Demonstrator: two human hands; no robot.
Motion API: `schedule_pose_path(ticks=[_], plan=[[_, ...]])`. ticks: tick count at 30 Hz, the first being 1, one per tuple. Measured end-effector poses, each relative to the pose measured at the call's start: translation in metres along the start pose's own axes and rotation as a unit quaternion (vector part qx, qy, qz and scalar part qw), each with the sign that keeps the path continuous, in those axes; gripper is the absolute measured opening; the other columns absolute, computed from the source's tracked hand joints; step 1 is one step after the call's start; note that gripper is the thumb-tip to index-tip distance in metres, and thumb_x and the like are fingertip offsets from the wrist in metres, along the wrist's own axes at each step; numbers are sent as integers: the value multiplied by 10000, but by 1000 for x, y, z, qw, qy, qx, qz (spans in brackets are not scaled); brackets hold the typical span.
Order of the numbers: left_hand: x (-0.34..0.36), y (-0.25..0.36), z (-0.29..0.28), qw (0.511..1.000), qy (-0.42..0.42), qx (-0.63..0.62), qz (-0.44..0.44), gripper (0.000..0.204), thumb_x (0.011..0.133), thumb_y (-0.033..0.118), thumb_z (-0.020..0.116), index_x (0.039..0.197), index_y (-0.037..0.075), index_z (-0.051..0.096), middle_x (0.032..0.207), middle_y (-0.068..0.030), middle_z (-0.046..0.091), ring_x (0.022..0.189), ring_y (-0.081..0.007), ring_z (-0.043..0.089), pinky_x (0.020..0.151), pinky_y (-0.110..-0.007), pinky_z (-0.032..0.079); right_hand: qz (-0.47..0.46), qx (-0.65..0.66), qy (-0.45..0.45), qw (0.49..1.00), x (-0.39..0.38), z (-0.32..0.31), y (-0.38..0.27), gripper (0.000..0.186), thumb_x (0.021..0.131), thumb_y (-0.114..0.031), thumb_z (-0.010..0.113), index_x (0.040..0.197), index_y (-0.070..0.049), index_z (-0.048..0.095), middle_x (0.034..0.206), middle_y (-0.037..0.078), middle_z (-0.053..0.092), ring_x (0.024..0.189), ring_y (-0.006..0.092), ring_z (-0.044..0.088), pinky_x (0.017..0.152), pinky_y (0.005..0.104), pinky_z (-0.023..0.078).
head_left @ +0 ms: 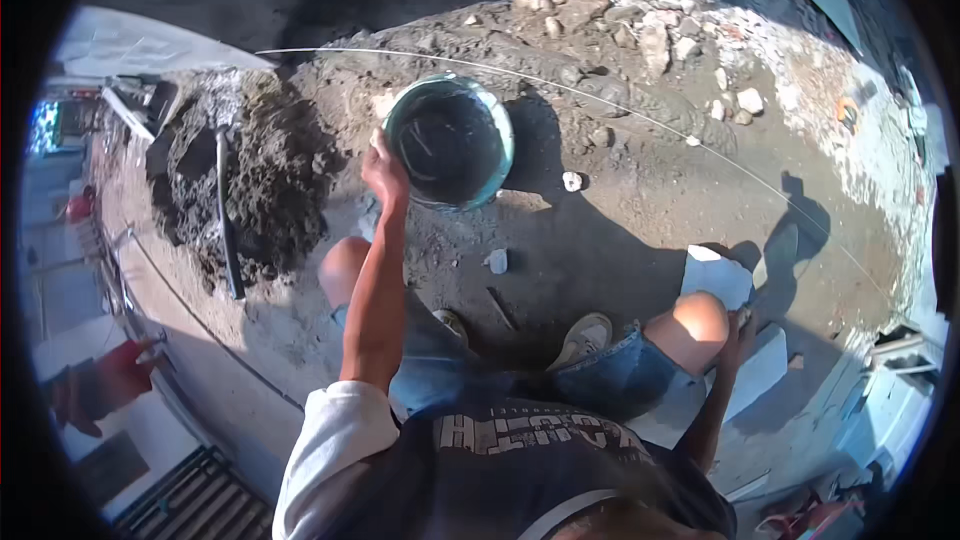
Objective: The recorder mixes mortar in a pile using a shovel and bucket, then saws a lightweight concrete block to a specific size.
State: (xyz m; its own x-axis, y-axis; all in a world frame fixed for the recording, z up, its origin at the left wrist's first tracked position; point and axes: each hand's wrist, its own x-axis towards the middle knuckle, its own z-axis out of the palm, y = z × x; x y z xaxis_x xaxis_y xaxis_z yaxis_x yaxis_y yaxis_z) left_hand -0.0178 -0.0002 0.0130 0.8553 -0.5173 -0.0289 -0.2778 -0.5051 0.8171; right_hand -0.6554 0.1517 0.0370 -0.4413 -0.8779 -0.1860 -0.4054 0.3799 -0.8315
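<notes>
Upper centre, my left hand [386, 170] grips the bucket [506, 135]; lower right, I can't tell if my right hand [739, 328] is clenched.

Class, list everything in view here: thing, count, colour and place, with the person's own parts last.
bucket: one, green-rimmed, upper centre
dirt mound: one, dark, left of the bucket
long handle: one, dark, lying on the mound
string: one, white, running across beyond the bucket
stones: many, pale and brown, mostly upper right
slabs: at least two, whitish, near the right knee
hose or cable: one, dark, left
slatted rack: one, dark, lower left
shoes: two, pale, between the knees
shirt: one, dark with white sleeve, bottom
left hand: one, bare, on the bucket's left rim
right hand: one, bare, beside the right knee; its grip is unclear
</notes>
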Motion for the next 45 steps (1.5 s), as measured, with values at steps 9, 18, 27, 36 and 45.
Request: schedule_pose_path(ticks=[9,18,27,36,45], plan=[[-100,-42,-20,953,-49,-265,-138,412,978,365,508,977,-9,680,846,-22,657,812,-95,532,757,-293,448,-30,-122,-52,991,26,10,79,470,921,-310,544,1244,30,506,1058,141,578,1004,260,541,870,400,430],[-99,-41,-65,827,100,-459,-311,450,1004,411,434,1048,3,619,981,-57,635,878,-168,587,777,-340,480,-15,-270,-219,938,40,-40,-73,413,922,-275,550,1175,51,552,1014,149,607,951,255,557,893,367,428],[17,-51,-129,813,203,-505,-205,425,1026,391,371,1197,37,531,1120,-90,616,959,-250,629,798,-417,561,-23,-284,-278,917,-12,45,-40,385,912,-266,579,1209,-25,533,971,166,660,925,332,630,821,413,481],[5,-96,-72,836,86,-510,-185,506,1011,430,385,1285,14,476,1216,-136,577,1101,-316,582,934,-479,513,-42,-310,-267,911,-75,86,-25,390,901,-252,597,1227,-53,518,995,165,659,924,350,632,803,421,488],[-15,-131,-34,715,0,-621,-322,630,1002,530,244,1277,35,519,1288,-121,571,1124,-315,588,929,-468,529,-11,-357,-179,917,28,144,7,404,890,-237,615,1244,-82,503,1020,164,658,922,368,633,786,429,496]])
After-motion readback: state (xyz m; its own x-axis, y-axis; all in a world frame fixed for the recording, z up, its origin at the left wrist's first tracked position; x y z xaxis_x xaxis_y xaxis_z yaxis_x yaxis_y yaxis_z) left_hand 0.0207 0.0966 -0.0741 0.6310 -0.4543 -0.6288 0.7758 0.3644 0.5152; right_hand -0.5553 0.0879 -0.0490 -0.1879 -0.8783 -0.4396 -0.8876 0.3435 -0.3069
